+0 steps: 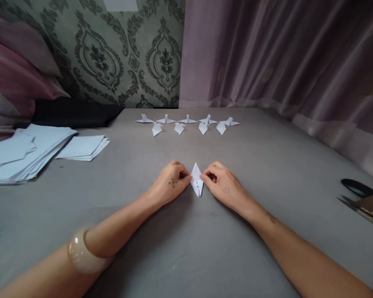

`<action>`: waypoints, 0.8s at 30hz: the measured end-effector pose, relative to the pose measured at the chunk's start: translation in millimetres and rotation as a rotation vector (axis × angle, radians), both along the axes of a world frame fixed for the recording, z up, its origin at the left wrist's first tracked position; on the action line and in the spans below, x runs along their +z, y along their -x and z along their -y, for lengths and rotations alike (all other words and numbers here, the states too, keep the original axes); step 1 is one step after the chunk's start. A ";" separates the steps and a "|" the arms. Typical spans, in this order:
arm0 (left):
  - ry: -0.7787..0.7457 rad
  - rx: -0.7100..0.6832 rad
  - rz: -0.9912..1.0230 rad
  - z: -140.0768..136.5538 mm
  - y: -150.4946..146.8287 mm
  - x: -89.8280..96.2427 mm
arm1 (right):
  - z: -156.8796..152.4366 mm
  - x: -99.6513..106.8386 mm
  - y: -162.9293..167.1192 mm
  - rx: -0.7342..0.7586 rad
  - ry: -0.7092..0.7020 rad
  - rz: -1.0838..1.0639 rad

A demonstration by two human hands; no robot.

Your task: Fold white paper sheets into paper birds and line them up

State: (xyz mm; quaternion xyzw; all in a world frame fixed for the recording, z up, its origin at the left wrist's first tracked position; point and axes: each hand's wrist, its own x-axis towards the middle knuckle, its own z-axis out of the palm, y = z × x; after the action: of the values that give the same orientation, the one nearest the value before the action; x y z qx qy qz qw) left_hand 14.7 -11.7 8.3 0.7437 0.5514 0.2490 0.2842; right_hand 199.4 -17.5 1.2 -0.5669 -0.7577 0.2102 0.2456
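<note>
A small piece of white paper folded into a narrow diamond [197,179] lies between my hands on the grey table, one point facing away from me. Creases and a slit show on its nearer half. My left hand [173,181] pinches its left corner between thumb and curled fingers. On the opposite corner, my right hand [223,182] closes in the same way. Farther back stand several folded white paper birds [187,119] in a row, with several pointed folded pieces [203,128] just in front of them.
Stacked white paper sheets [46,145] lie at the left, with a smaller pile [83,147] beside them. Behind is a black cloth-like item [81,111]. Scissors [365,209] and a black oblong object [360,188] rest at the right edge. A curtain [236,49] borders the table.
</note>
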 end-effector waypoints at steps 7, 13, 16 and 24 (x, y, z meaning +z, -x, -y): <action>-0.122 -0.054 -0.031 -0.4 0.3 -4.9 | 1.6 1.2 0.6 -0.023 -0.015 0.020; -0.323 -0.378 -0.329 6.9 1.1 -3.0 | 11.9 8.4 -1.7 0.202 -0.102 0.123; -0.344 -0.466 -0.540 12.1 1.2 4.7 | 16.8 11.1 -5.4 0.275 -0.161 0.265; -0.269 -0.361 -0.506 14.5 3.4 10.5 | 17.7 9.0 -11.7 0.273 -0.215 0.376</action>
State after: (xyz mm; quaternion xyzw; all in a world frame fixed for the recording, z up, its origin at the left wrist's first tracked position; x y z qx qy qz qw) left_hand 11.3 -26.2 18.7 0.8984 0.4262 0.0726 0.0771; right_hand 211.1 -35.2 10.2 -0.4589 -0.8777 0.0506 0.1286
